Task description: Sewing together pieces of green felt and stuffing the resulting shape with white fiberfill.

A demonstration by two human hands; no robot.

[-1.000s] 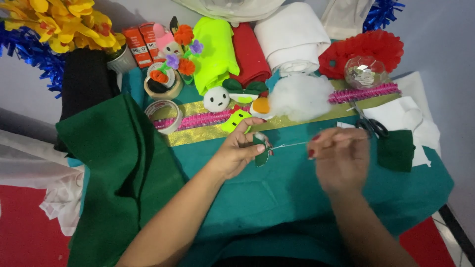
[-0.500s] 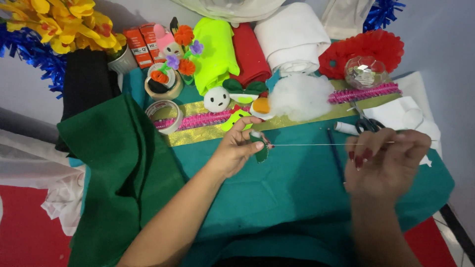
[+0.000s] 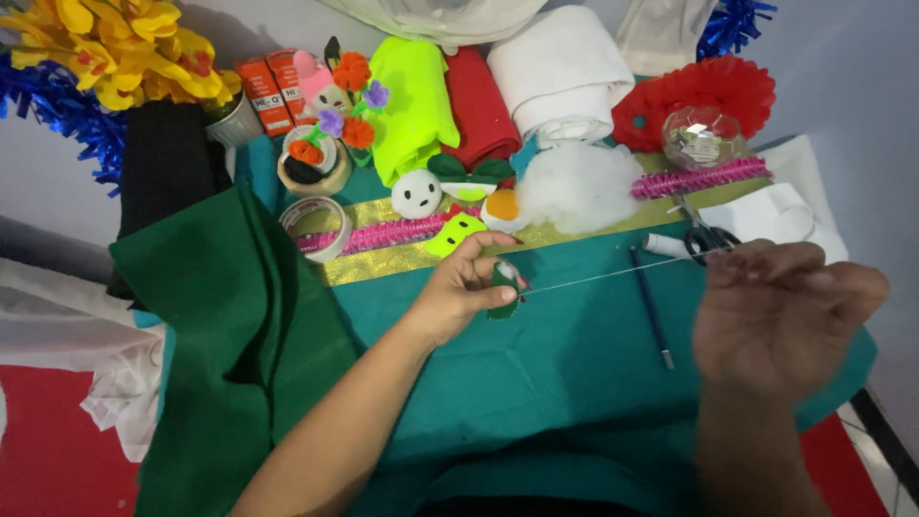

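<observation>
Thread has been drawn out taut and longer than a second ago, pinched by the right hand now pulled far rightward, while the small green felt piece stays gripped in the left hand above the teal cloth, so a stitch appears pulled through.

A home craft corner, by the look of it; the desk is draped in teal cloth and crowded with sewing supplies; folded felt in green, rolls of red, white and neon fabric, a tuft of stuffing, tape rolls, scissors, pipe cleaners, small handmade felt figures; artificial yellow flowers sit behind.
</observation>
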